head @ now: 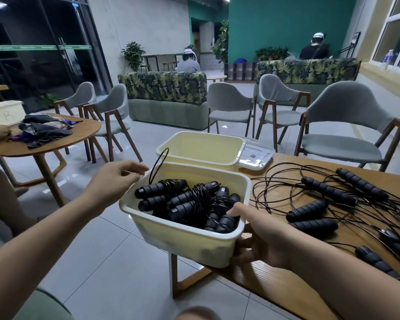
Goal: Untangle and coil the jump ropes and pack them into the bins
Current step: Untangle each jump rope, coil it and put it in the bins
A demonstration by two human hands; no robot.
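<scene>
A cream plastic bin (183, 239) sits at the near left corner of the wooden table (275, 280), overhanging its edge. Inside lie several coiled black jump ropes (194, 202), one loop sticking up over the far rim. My right hand (261, 239) grips the bin's right rim, thumb inside. My left hand (115, 181) hovers at the bin's left rim, fingers apart and holding nothing. A second cream bin (201, 148), with nothing in it, stands just behind. Tangled black jump ropes (328, 199) with foam handles spread over the table to the right.
A clear plastic lid (256, 155) lies beside the far bin. Grey chairs (342, 137) stand behind the table. At left, a round table (55, 139) holds clothes and a labelled bin, with another person's hand on it. Two people sit far back by leaf-patterned sofas.
</scene>
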